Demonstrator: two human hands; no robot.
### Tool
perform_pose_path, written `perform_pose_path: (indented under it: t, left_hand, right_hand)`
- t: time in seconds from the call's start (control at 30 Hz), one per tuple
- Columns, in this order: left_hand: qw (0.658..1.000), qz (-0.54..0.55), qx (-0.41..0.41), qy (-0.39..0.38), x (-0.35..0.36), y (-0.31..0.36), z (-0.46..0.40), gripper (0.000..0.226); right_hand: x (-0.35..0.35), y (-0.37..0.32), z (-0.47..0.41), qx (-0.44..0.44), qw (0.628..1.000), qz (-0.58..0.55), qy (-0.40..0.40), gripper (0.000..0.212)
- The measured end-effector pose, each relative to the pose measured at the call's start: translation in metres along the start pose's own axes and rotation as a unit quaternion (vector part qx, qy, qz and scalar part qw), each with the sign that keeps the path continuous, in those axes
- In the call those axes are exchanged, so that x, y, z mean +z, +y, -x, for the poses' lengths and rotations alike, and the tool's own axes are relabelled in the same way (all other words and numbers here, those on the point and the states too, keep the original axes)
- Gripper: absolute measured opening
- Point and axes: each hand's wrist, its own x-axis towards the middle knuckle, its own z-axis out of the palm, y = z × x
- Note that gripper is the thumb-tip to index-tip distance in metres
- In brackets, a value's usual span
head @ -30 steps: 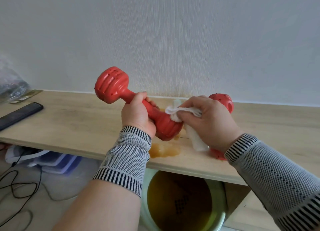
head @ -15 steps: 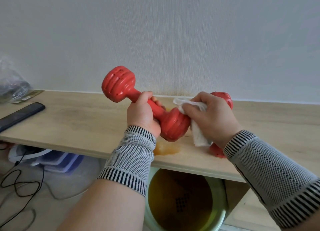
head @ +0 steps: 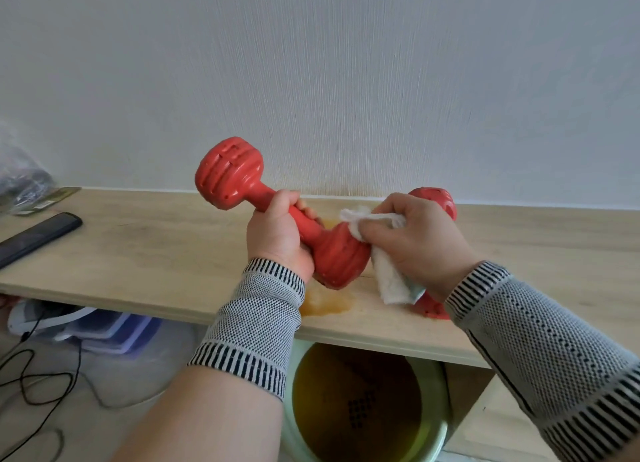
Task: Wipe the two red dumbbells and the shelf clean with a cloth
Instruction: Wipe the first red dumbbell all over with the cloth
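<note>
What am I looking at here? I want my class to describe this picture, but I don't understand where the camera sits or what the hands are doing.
The camera is worn on the person's head, looking down at their own hands. The left hand holds a red dumbbell by its handle, above a wooden shelf. The right hand presses a white cloth against its near end. A second red dumbbell lies on the shelf behind that hand. An orange-brown stain marks the shelf, and a black flat device lies at left.

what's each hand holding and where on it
Left hand grips a red dumbbell by its handle; right hand holds a bunched white cloth against its near head.
</note>
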Motion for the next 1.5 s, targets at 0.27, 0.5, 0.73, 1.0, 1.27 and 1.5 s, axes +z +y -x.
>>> perform_pose_path:
  t: [0.27,0.5,0.73,1.0,1.27,1.5]
  left_hand:
    - [1.0,-0.006,0.005,-0.005,0.0,0.001,0.001,0.017]
    - [1.0,-0.009,0.012,0.02,-0.007,0.006,-0.002,0.017]
    - [1.0,-0.005,0.011,-0.01,-0.001,0.005,0.006,0.019]
    - [0.999,0.036,-0.029,0.027,-0.006,0.012,0.0,0.02]
    - [0.999,0.013,-0.027,0.044,-0.01,0.017,-0.004,0.021]
    - [0.999,-0.023,-0.024,0.039,-0.014,0.016,-0.002,0.019]
  right_hand:
    - [0.003,0.0,-0.005,0.012,1.0,0.006,0.01,0.015]
    - [0.012,-0.013,0.008,-0.08,0.993,0.085,-0.027,0.014]
    - [0.003,-0.003,-0.006,0.044,0.999,-0.018,0.007,0.016]
    - [0.008,-0.003,-0.003,-0.081,0.995,0.053,-0.022,0.007]
    - [0.012,-0.005,0.003,-0.156,0.977,0.139,-0.047,0.013]
    - [0.01,-0.008,0.009,-0.186,0.969,0.148,-0.072,0.011]
